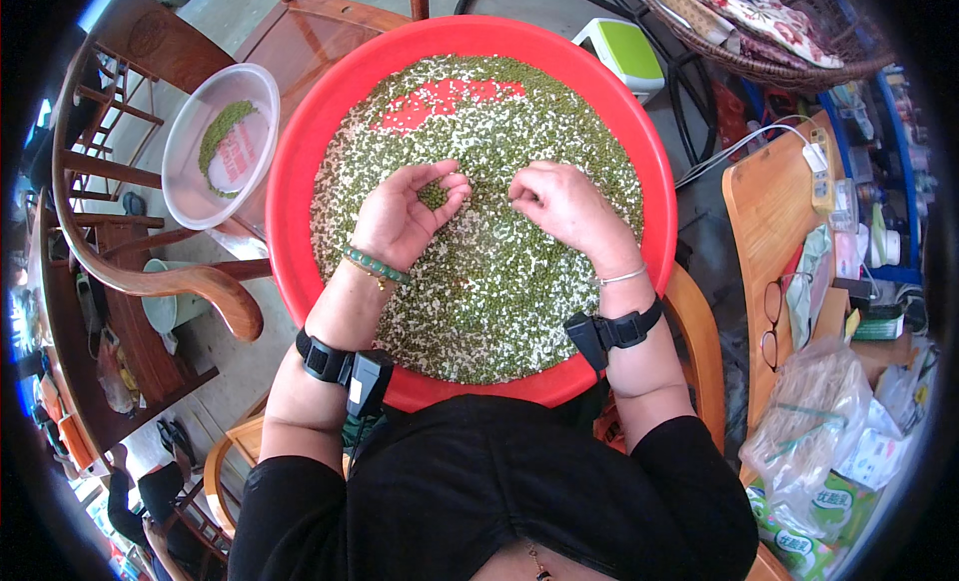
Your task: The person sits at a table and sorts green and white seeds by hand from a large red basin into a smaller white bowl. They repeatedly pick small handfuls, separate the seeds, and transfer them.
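A wide red plastic basin (292,184) sits before me, holding a spread layer of green mung beans (479,311) mixed with many small white pieces. My left hand (408,206) is cupped, palm up, over the left middle of the basin, and a small heap of green beans (433,195) rests in it. Across from it, my right hand (558,202) hovers low over the beans with its fingers curled and the thumb near the forefinger. Whether anything is pinched there is hidden. Near the basin's far side, bare red bottom shows through the layer.
A translucent plastic bowl (255,101) with some green beans stands at the left on a wooden chair (307,38). Right of the basin are a green-topped stool (625,49), a wicker basket (787,75) of cloth, and a wooden surface (764,176) with eyeglasses (772,326). Another person (161,498) is at lower left.
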{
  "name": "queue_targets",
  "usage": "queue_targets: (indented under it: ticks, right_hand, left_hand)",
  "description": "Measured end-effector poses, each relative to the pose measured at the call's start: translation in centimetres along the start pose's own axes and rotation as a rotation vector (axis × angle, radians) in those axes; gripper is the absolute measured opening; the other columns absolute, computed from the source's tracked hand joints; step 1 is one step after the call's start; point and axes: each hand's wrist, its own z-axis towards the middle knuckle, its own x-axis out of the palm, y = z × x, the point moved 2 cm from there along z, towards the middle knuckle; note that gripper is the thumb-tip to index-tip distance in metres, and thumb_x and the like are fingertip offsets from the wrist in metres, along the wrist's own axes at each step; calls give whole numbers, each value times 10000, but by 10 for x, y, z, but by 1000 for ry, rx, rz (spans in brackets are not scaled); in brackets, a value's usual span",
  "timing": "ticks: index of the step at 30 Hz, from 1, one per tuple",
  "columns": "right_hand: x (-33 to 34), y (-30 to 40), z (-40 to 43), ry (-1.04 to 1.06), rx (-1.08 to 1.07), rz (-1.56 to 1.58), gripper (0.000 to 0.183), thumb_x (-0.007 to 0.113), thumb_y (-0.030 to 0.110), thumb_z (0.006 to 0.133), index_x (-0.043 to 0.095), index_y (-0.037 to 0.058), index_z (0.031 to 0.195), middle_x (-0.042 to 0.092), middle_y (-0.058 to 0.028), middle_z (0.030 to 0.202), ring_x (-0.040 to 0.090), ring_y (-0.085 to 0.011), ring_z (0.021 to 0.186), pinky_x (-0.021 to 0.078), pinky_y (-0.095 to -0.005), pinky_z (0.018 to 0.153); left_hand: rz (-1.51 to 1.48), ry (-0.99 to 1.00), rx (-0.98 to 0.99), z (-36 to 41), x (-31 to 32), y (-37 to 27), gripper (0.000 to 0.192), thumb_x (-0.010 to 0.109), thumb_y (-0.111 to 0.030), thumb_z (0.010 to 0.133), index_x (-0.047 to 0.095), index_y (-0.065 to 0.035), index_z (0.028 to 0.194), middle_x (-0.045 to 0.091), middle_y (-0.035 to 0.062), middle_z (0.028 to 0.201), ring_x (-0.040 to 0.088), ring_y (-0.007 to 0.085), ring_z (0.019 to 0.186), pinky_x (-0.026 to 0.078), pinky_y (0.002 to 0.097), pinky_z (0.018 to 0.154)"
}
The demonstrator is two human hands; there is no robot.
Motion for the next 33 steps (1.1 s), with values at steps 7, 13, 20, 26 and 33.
queue_targets:
  ticks: [7,13,20,26,33]
  right_hand:
    - [11,3,-3,114,-65,-91,126,681,67,749,610,38,849,615,-112,789,629,-293,793,512,-404,724]
    - [16,10,-1,156,-28,-129,160,703,78,739,599,37,853,621,-126,846,633,-318,838,523,-416,755]
    - [17,10,-2,149,-41,-129,140,691,67,740,586,35,828,608,-131,824,631,-321,834,525,-417,752]
    - [19,7,-2,129,-80,-129,106,652,38,739,578,32,815,602,-138,806,628,-326,816,523,-421,744]
    - [18,5,-3,95,-106,-138,80,644,63,764,591,31,814,598,-121,802,623,-307,772,507,-409,705]
  left_hand:
    - [2,4,-5,-1,0,-2,341,379,-109,974,481,143,1180,583,198,1119,596,282,1008,525,369,903]
    - [6,4,1,0,-1,-1,342,378,-109,974,475,140,1187,579,195,1133,592,282,1019,522,377,911]
    - [1,-11,2,-1,1,0,333,377,-109,973,484,135,1174,582,188,1129,592,282,1021,519,378,919]
    - [-4,-3,-9,0,-1,1,324,388,-109,968,496,131,1156,590,186,1114,596,279,1013,520,378,915]
    - [22,-1,-12,0,0,3,325,391,-115,969,499,129,1156,590,189,1106,600,283,994,525,379,895]
